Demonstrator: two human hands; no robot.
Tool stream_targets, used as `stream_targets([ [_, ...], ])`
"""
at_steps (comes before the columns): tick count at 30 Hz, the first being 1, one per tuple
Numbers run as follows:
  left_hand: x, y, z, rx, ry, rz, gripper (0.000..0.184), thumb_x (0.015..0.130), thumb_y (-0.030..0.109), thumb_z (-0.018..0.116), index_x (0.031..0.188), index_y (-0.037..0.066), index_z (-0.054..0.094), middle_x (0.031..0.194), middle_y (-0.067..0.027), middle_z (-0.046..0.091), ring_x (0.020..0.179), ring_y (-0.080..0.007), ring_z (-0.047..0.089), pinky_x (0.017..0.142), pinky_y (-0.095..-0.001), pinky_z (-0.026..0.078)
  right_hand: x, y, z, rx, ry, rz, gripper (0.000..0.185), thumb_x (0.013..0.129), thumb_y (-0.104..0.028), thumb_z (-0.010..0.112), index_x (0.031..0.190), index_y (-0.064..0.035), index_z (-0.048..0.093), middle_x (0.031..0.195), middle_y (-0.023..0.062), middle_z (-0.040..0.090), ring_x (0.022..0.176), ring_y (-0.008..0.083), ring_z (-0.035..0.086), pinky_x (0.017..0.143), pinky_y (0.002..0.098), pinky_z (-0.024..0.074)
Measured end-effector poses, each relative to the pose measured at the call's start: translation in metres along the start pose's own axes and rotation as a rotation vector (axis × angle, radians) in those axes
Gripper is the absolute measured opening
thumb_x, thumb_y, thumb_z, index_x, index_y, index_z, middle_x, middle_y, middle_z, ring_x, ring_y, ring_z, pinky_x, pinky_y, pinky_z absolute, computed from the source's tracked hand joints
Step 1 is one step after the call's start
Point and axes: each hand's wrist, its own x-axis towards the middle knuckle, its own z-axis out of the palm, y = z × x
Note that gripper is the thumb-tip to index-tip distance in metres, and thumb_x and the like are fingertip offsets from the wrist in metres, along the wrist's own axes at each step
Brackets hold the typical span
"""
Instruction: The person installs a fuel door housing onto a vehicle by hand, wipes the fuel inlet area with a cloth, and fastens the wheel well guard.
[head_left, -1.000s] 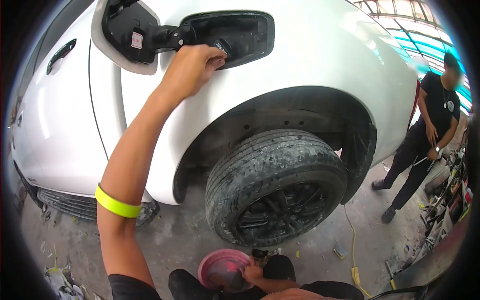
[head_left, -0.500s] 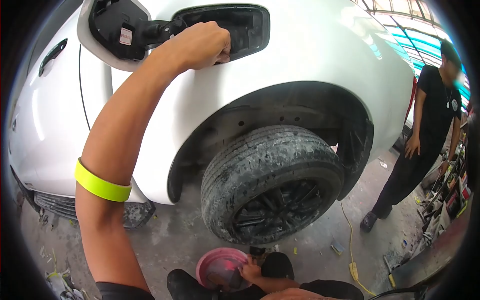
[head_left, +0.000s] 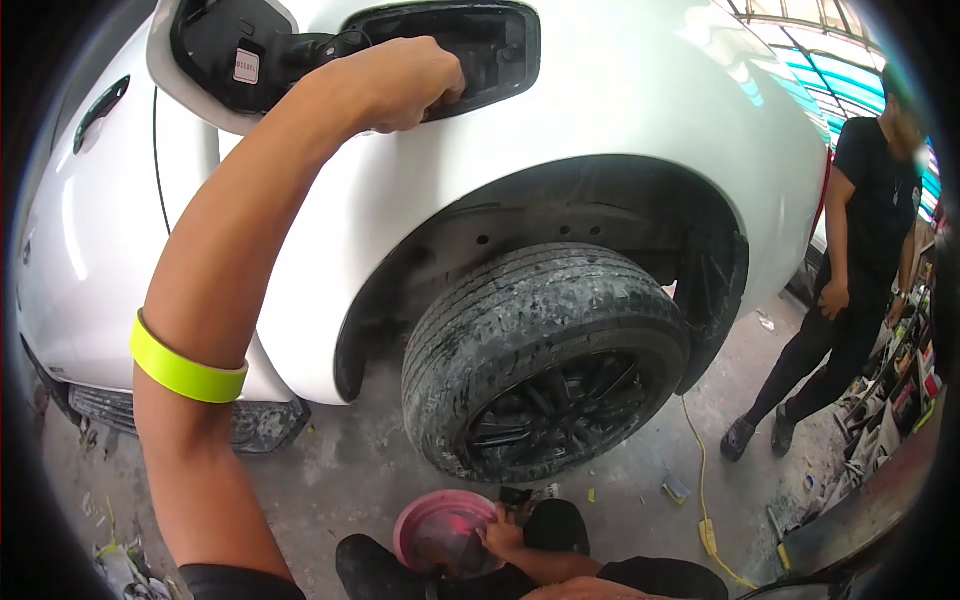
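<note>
My left hand [head_left: 420, 85] is raised into the fuel filler recess [head_left: 505, 60] of the white vehicle [head_left: 640, 110], its fingers curled at the black fuel cap. The back of the hand now hides the cap, which showed at the fingertips in the earliest frame. To the left, the fuel flap [head_left: 215, 60] hangs open, with a small label inside. Low in the view, my right hand [head_left: 502, 535] is closed on the rim of a pink basin [head_left: 408, 520]. Inside the basin are water and a dark thing I cannot make out.
Below the recess is a dusty rear wheel [head_left: 540, 360] under its arch. A person in dark clothes [head_left: 865, 230] stands at the right, near piled items [head_left: 900, 400]. A yellow cable [head_left: 703, 480] runs over the floor. A side step [head_left: 265, 425] is at the lower left.
My left hand has turned and closed further at the recess, covering the cap. The view has shifted slightly, and the other person has changed stance. My right hand stays at the basin.
</note>
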Motion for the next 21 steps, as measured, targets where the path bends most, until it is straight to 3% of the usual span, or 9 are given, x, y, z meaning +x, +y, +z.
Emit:
stream_targets([
  [2,-0.002,-0.005,0.005,-0.174,0.094,-0.011,0.016,0.077,-0.002,0.069,0.093,-0.001,0.072,0.092,-0.0215,0.07,0.088,-0.0377,0.068,0.079,-0.044,0.054,0.0,0.001,-0.002,-0.008,0.009,-0.009,0.037,0.089,-0.043,0.059,0.105,-0.0126,0.073,0.15,0.0174,0.034,0.123,0.043,0.046,0.088,0.0541,0.0522],
  [8,0.004,-0.003,0.0,-0.05,0.022,0.019,0.01,0.079,0.002,0.069,0.087,-0.002,0.072,0.084,-0.022,0.069,0.081,-0.0382,0.068,0.074,-0.0438,0.054,-0.001,-0.007,-0.013,-0.064,-0.033,-0.006,0.042,0.089,-0.044,0.06,0.106,-0.0072,0.072,0.15,0.0195,0.029,0.119,0.0435,0.049,0.087,0.0495,0.0537],
  [15,0.004,-0.008,0.002,-0.195,0.125,0.009,0.01,0.077,0.005,0.072,0.085,-0.001,0.072,0.082,-0.0196,0.07,0.079,-0.0372,0.067,0.073,-0.0418,0.054,-0.003,-0.004,-0.007,-0.068,-0.009,-0.024,0.041,0.088,-0.043,0.061,0.101,-0.0059,0.073,0.15,0.0201,0.028,0.117,0.0429,0.049,0.085,0.0497,0.054],
  [18,0.004,0.0,-0.01,-0.114,0.056,-0.013,0.012,0.078,0.004,0.072,0.089,0.0,0.072,0.084,-0.0182,0.071,0.079,-0.0361,0.068,0.073,-0.0413,0.054,-0.001,0.001,-0.001,-0.05,0.0,-0.013,0.035,0.087,-0.042,0.06,0.097,-0.0116,0.075,0.151,0.0179,0.032,0.12,0.0435,0.048,0.087,0.0518,0.0528],
  [20,0.001,0.008,-0.026,-0.073,-0.166,-0.082,0.02,0.082,0.01,0.063,0.097,0.001,0.073,0.093,-0.0193,0.072,0.087,-0.0314,0.069,0.078,-0.0404,0.053,-0.001,-0.004,-0.008,-0.061,-0.031,-0.001,0.034,0.087,-0.042,0.061,0.097,-0.0122,0.075,0.15,0.0178,0.032,0.121,0.0435,0.048,0.088,0.0516,0.0526],
  [21,-0.002,0.009,-0.03,-0.075,-0.167,-0.082,0.02,0.082,0.01,0.063,0.097,0.001,0.073,0.093,-0.0193,0.072,0.087,-0.0314,0.069,0.078,-0.0404,0.053,-0.001,-0.005,-0.008,-0.066,-0.06,0.012,0.033,0.086,-0.041,0.062,0.097,-0.0128,0.075,0.15,0.0177,0.032,0.121,0.0434,0.047,0.088,0.0515,0.0523],
])
